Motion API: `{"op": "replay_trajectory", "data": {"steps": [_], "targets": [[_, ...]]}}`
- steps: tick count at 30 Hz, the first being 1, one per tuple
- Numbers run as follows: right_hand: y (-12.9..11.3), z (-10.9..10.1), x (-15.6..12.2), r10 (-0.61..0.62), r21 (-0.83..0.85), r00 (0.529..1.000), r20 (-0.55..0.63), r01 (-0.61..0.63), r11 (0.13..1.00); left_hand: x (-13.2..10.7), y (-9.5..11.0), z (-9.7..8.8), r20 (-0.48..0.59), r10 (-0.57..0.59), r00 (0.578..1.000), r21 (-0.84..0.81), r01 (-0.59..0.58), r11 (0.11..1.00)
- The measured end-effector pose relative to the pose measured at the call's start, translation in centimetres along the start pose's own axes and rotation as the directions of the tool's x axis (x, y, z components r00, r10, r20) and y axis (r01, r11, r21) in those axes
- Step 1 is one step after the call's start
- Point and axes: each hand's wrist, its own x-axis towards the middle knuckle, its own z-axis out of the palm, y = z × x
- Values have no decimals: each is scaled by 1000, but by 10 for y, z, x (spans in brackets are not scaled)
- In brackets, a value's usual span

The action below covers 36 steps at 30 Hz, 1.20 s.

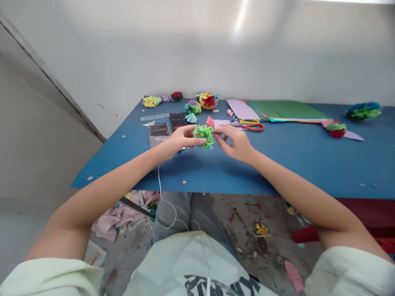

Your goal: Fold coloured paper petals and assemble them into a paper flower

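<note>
A ruffled green paper flower (204, 136), with bits of light blue along its lower edge, is held just above the blue table. My left hand (182, 139) is closed around its left side, thumb in front and fingers behind. From the right, my right hand (233, 140) has its bent fingertips pinched at the flower's edge; the exact spot is too small to make out. Behind it lie a pink paper piece (210, 121) and a light blue folded paper (191, 118). A phone (159, 133) with a white cable lies partly behind my left hand.
Several crumpled paper flowers, one multicoloured (209, 101), line the table's back edge. Scissors with red and yellow handles (254, 126) lie right of centre, before stacked coloured sheets (286, 109). A clear ruler (154, 117) lies left. More flowers (364, 111) sit far right. Scraps litter the floor.
</note>
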Motion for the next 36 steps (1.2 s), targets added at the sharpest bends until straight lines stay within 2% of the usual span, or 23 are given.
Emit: {"op": "replay_trajectory", "data": {"steps": [8,16,20,28,36], "targets": [[-2,0,-2,-10,1,999,43,10,1000,2,-3,3,50,-6,999,101,1,995],[0,-1,-2,-16,1,996,83,16,1000,3,-6,2,29,19,999,180,-24,983],[4,-2,-1,24,-10,996,83,-23,1000,2,-4,2,21,4,1000,146,-7,989],[14,0,0,78,-4,989,126,-78,997,5,-8,-7,69,-128,989,-1,129,992],[13,2,-2,69,-26,976,206,-65,998,8,-13,-8,24,-181,983,-77,182,980]]}}
